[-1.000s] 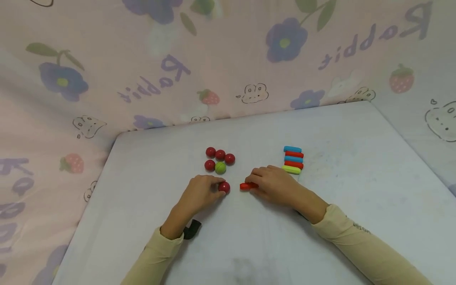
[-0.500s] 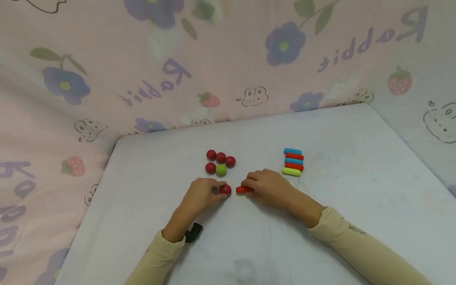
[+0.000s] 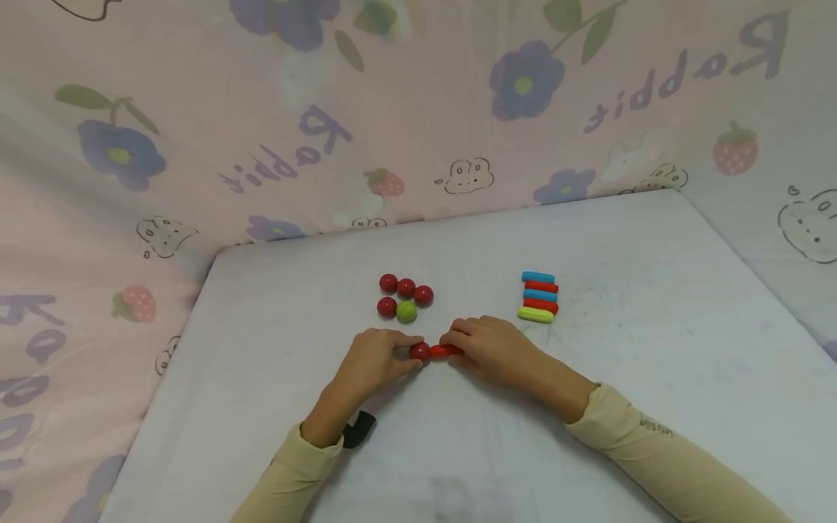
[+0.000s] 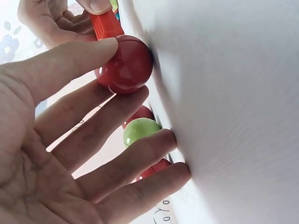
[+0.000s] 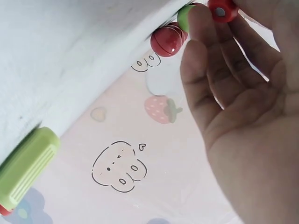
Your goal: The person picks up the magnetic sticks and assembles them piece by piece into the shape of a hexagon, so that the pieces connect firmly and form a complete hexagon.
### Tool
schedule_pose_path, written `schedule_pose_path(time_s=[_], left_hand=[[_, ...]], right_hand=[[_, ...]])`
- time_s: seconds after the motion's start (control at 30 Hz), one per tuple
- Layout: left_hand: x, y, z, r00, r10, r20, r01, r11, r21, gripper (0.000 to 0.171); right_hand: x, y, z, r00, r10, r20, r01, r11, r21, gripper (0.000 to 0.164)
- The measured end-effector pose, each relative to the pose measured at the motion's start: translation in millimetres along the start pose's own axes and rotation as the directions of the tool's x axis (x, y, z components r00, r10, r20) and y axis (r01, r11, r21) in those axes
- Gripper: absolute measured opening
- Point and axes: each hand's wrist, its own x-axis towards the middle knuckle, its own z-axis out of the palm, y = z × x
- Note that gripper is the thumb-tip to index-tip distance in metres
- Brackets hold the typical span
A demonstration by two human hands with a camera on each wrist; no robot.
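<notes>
My left hand (image 3: 369, 363) pinches a dark red ball (image 4: 127, 65) between thumb and fingers, low at the white tabletop. In my right hand (image 3: 493, 352) is a bright red ribbed stick (image 4: 105, 24), held by thumb and fingertips. The stick's left end meets the ball's right side. A round metal dot shows in the near end of the red stick (image 5: 224, 11) in the right wrist view. Behind the left hand lie several red balls (image 3: 406, 288) and one green ball (image 3: 407, 311), grouped close together.
Beyond the right hand, a blue stick (image 3: 538, 277), other blue and red sticks and a yellow-green stick (image 3: 535, 314) lie in a stacked row. A black strap (image 3: 359, 430) shows by the left wrist. Patterned cloth (image 3: 418, 109) borders the table (image 3: 294, 290) at the back and sides.
The red stick has moved left and the held red ball right, so the gap between them has closed and they now touch. The grouped balls and the row of sticks stay put.
</notes>
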Motion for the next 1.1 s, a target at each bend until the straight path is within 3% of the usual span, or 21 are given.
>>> schedule_pose_path(time_s=[0.33,0.83,1.1], left_hand=[[-1.8,-1.9,3.9,1.0,0.014,-0.006,-0.014,1.0,-0.014,0.035],[-1.3,-1.4,-3.0,1.0,-0.012,0.026,0.012,0.999,-0.03,0.034],[-2.2,-1.4,0.7,0.999,-0.006,0.035,0.007,0.999,-0.035,0.034]], right_hand=[[-2.8,-3.1,2.6,0.999,-0.005,-0.047,0.004,1.0,-0.011,0.026],[-1.2,-4.3,-1.2,0.999,0.018,-0.026,-0.018,1.0,0.006,0.027],[-2.7,-6.3,1.2,0.999,0.032,-0.009,-0.032,0.999,0.011,0.027]])
